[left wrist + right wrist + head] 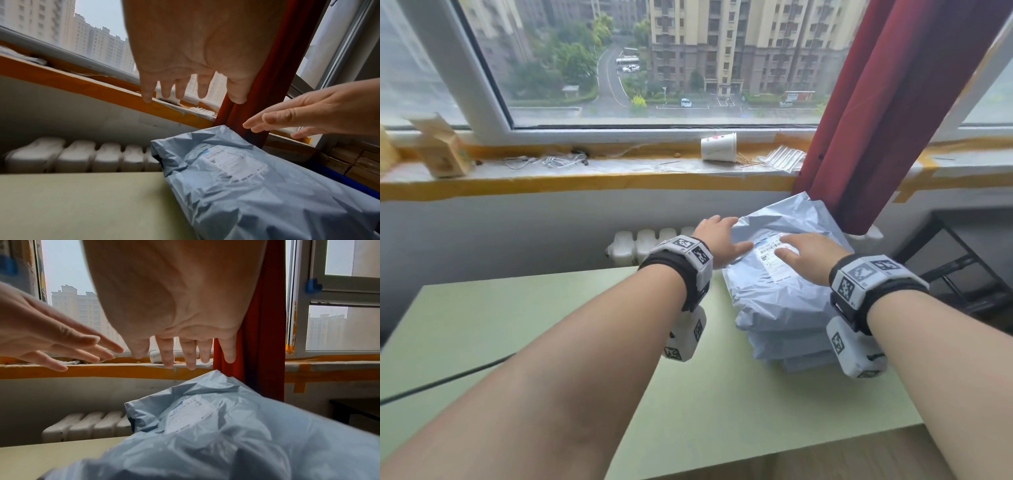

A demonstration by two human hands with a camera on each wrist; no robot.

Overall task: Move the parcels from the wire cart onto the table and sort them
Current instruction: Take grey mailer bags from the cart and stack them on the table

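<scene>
Several light blue-grey plastic mailer parcels lie stacked (791,342) on the right part of the pale green table (551,325). The top parcel (784,294) (257,186) (216,434) is crumpled and carries a white shipping label (774,265). My left hand (722,236) (185,65) hovers over the parcel's far left corner with its fingers straight and spread. My right hand (801,253) (180,321) is held flat above the label, fingers apart. The wrist views show air between both palms and the parcel. Neither hand holds anything.
A red curtain (887,102) hangs just behind the stack. The windowsill holds a tipped paper cup (719,147) and a cardboard box (441,150). A white radiator (640,246) stands behind the table, a dark frame (962,274) at right. A black cable (448,380) crosses the table's left.
</scene>
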